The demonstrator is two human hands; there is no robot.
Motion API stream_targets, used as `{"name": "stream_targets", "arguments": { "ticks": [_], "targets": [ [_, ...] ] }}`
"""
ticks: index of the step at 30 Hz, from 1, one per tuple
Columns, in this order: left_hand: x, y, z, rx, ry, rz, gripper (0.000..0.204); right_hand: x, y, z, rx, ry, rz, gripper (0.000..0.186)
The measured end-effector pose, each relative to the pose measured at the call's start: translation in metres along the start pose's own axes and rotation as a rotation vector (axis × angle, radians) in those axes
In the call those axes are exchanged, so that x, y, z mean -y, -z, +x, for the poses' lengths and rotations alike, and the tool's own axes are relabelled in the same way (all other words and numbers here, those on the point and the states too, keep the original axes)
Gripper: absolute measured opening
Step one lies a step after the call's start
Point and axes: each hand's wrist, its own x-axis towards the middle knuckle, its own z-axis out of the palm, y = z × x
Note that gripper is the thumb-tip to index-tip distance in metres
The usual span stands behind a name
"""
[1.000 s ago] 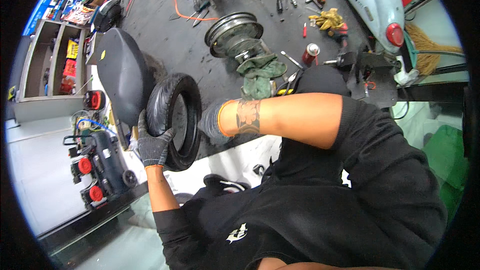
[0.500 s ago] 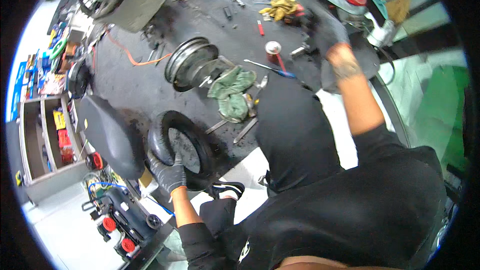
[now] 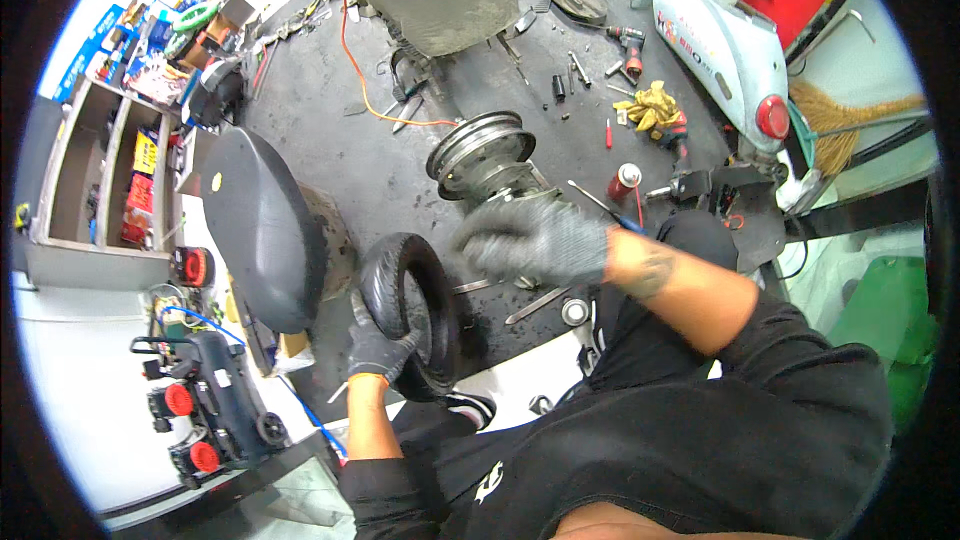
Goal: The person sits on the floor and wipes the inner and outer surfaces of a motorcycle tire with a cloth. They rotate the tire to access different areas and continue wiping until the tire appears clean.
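Note:
My left hand (image 3: pixel 378 348), in a dark glove, is closed on the near left side of a black tyre (image 3: pixel 382 275), which stands tilted on the floor. My right hand (image 3: pixel 540 240), in a grey glove, is over the floor between the tyre and a spray can. Motion smears its fingers, and I cannot tell whether it holds anything. Just beyond it is a bare wheel rim (image 3: pixel 478 155), its hub partly covered by the hand. Two flat metal bars lie below the hand, one of them a long lever (image 3: pixel 536 306). A screwdriver (image 3: pixel 598 202) with a blue handle lies to the right.
A black scooter seat (image 3: pixel 255 230) stands left of the tyre. The red spray can (image 3: pixel 622 182), yellow gloves (image 3: pixel 652 107) and a power tool (image 3: pixel 631 52) are on the right. A pale blue scooter body panel (image 3: pixel 715 65) stands beyond them. An air compressor (image 3: pixel 220 395) is at lower left.
My right hand has swung left from the tools at far right to beside the rim, hiding the green cloth's spot. My left hand still grips the tyre. The view has turned.

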Motion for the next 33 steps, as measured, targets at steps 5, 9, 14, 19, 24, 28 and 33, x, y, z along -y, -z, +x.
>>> {"name": "stream_targets", "arguments": {
  "ticks": [5,9,14,19,24,28,33],
  "targets": [
    [-0.008,-0.007,0.023,-0.129,-0.248,-0.116,0.137,-0.086,-0.072,-0.006,0.628,-0.31,-0.899,0.048],
    [-0.015,-0.004,0.023,-0.08,-0.081,-0.104,0.137,-0.121,-0.082,-0.023,0.743,-0.318,-0.505,0.049],
    [-0.018,-0.001,0.024,-0.085,-0.066,-0.09,0.137,-0.125,-0.078,0.002,0.626,-0.457,-0.76,0.054],
    [-0.018,-0.001,0.028,-0.138,-0.121,-0.195,0.139,-0.132,-0.08,0.015,0.648,-0.476,-0.709,0.049],
    [-0.016,-0.01,0.033,-0.695,-0.47,-0.006,0.113,-0.136,-0.088,0.002,0.638,-0.255,-0.655,0.044],
    [-0.006,-0.021,0.041,-0.401,-0.3,-0.064,0.11,-0.136,-0.101,0.007,0.625,-0.331,-0.771,0.032],
    [0.017,-0.021,0.04,-0.43,-0.288,-0.058,0.114,-0.132,-0.116,0.029,0.503,-0.187,-0.583,0.029]
  ]
}}
